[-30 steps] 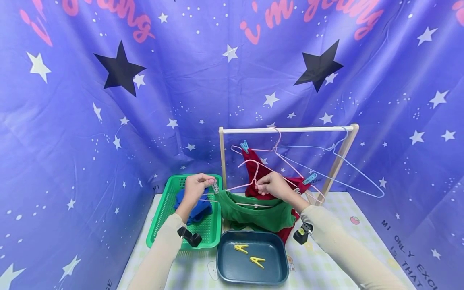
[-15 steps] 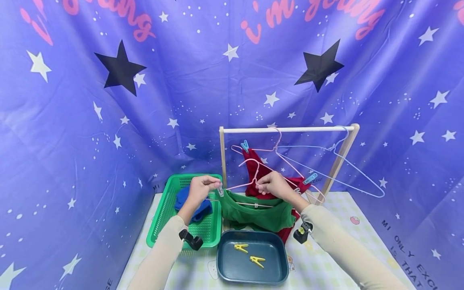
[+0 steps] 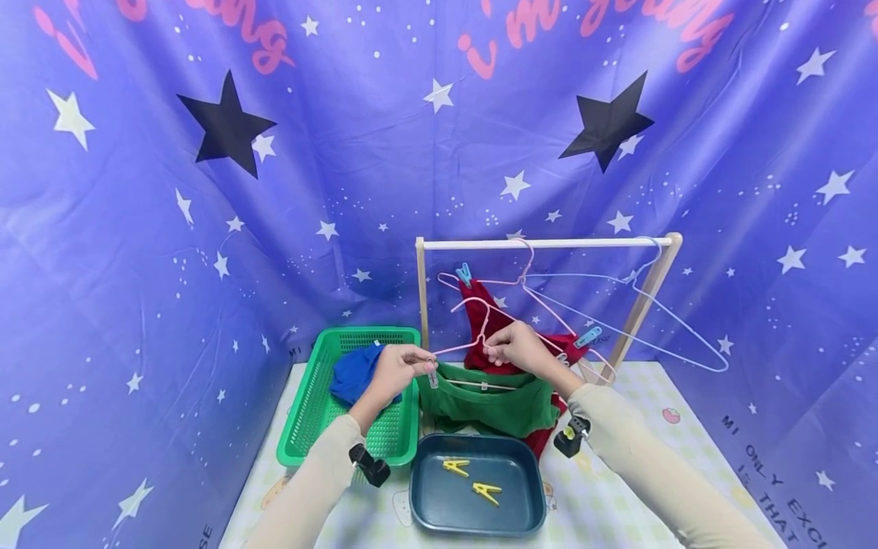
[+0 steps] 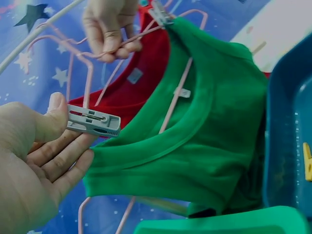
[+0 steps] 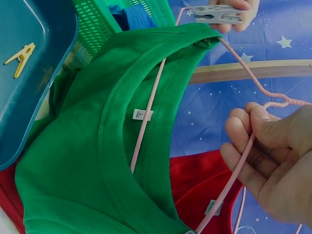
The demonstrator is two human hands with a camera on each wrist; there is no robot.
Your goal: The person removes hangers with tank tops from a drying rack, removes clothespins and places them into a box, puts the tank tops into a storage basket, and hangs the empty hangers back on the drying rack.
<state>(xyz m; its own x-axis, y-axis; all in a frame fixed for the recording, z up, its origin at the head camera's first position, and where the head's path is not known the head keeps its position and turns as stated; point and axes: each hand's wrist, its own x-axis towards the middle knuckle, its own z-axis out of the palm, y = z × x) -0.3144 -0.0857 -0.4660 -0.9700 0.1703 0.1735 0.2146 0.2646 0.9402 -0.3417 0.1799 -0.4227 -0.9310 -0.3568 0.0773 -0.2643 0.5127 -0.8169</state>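
My left hand [image 3: 398, 371] pinches a grey clothespin [image 4: 95, 122] between thumb and fingers, right beside the left shoulder of a green shirt [image 3: 490, 408]. That shirt hangs on a pink hanger [image 5: 237, 170]. My right hand [image 3: 521, 351] grips the hanger's arm just below its hook. In the left wrist view, another grey clothespin [image 4: 161, 13] is clipped at the shirt's other shoulder. Whether the held clothespin touches the cloth cannot be told. Behind, a red garment [image 3: 483, 313] hangs on a second pink hanger, fastened by blue clothespins [image 3: 588, 338].
A rack with a white bar [image 3: 583, 244] stands behind, bearing a blue hanger [image 3: 675, 311] at right. A green basket [image 3: 295, 427] with blue cloth [image 3: 353, 374] sits at left. Yellow clothespins [image 3: 487, 492] lie in a dark blue tray [image 3: 480, 526] in front.
My left hand has moved right and slightly down with the clothespin, toward the green shirt's left shoulder. The right hand keeps its hold on the hanger, nearly still.
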